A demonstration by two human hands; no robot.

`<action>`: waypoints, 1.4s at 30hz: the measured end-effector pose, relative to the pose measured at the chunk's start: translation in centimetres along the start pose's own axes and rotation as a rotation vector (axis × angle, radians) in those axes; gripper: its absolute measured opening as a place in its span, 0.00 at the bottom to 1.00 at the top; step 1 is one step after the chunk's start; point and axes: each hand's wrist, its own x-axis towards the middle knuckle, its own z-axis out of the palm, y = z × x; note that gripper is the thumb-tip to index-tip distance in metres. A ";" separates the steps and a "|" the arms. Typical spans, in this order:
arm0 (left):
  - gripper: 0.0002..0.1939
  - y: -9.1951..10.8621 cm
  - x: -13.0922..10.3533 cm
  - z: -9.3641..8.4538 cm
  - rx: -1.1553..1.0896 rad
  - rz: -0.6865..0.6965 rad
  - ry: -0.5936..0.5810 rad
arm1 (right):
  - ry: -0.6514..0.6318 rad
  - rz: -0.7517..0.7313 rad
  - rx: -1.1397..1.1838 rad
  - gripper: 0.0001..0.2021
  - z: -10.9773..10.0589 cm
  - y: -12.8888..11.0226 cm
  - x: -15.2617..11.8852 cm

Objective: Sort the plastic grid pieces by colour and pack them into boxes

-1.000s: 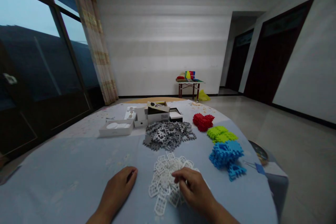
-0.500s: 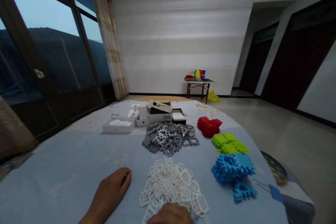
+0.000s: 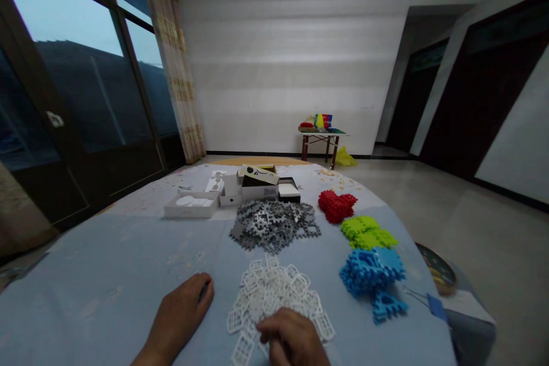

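My left hand (image 3: 180, 314) rests on the tablecloth left of the white pile, its fingers curled in and nothing visible in it. Over the near part of a pile of white plastic window-like pieces (image 3: 274, 286) is my right hand (image 3: 295, 337). Its fingers are bent and pressed together among the pieces. Whatever they pinch, if anything, is hidden. Beyond the white pile lies a heap of grey toothed interlocking pieces (image 3: 274, 226).
On the right lie stacks of red pieces (image 3: 337, 206), lime green pieces (image 3: 369, 232) and blue pieces (image 3: 371, 271). Behind the grey heap stand a shallow white box (image 3: 191, 211) and several other boxes (image 3: 259, 190). The round table (image 3: 107, 274) has a pale blue cloth.
My right hand has moved forward from the near edge of the view, further over the white pieces. My left hand has stayed in place. The view has shifted slightly.
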 end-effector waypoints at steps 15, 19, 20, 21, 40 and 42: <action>0.14 -0.1 0.1 -0.3 -0.022 0.064 -0.063 | 0.138 0.247 -0.167 0.11 -1.9 0.9 0.7; 0.13 -0.4 0.1 -0.3 -0.060 0.057 -0.053 | 0.137 0.229 -0.164 0.11 -1.9 0.8 0.6; 0.13 -0.4 0.1 -0.3 -0.067 0.054 -0.056 | 0.141 0.220 -0.159 0.11 -1.9 0.8 0.6; 0.13 -0.4 0.1 -0.4 -0.072 0.048 -0.063 | 0.149 0.211 -0.153 0.11 -2.0 0.8 0.6; 0.19 -1.9 1.2 0.3 -0.213 -0.075 -0.119 | 0.221 0.140 -0.107 0.12 -1.8 0.8 0.9; 0.19 -1.9 1.5 0.3 -0.225 -0.089 -0.112 | 0.262 0.157 -0.110 0.11 -1.8 0.6 1.0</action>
